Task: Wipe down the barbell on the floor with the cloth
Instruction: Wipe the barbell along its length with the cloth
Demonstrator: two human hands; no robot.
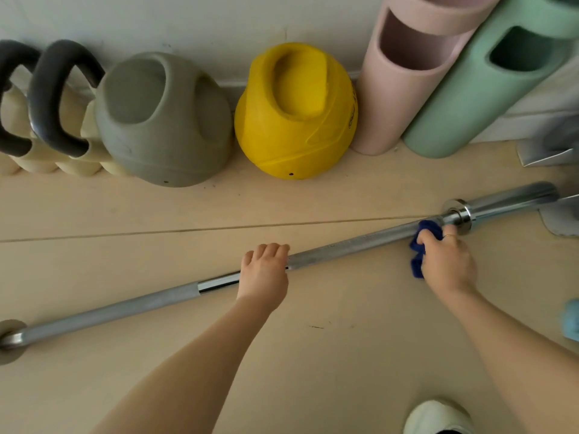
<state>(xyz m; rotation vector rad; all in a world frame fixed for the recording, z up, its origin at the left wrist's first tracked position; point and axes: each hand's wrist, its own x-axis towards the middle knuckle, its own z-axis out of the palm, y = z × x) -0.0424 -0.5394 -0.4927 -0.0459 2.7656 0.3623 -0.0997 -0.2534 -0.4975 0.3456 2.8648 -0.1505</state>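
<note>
Down at five o'clock, the toe of your pale shoe (438, 416) pokes into view on the light floor (329, 355). Both your bare forearms reach up and away from you. Your left hand (264, 275) sits over the middle of the barbell (351, 247), fingers curled over the far side of the shaft, a wrapped grip right on the steel. Your right hand (446, 263), out at three o'clock, has its grip bunched tight around the blue cloth (421, 245), pressing it against the shaft just beside the shiny collar; there's a thin ring on one finger.

The barbell itself lies flat on the floor, running on a slant from eight o'clock, where one collar sits at the left edge, up to two o'clock, where the thick sleeve ends near a grey object I can't make out.

Beyond the bar, against the white wall (219, 23): at ten o'clock, cream kettlebells with dark handles (50, 98), then a grey kettlebell (163, 120) touching them, then a yellow kettlebell (294, 111) at twelve o'clock. At one o'clock a pink foam roller (404, 86) leans on the wall, with a green foam roller (476, 89) leaning just beside it.
</note>
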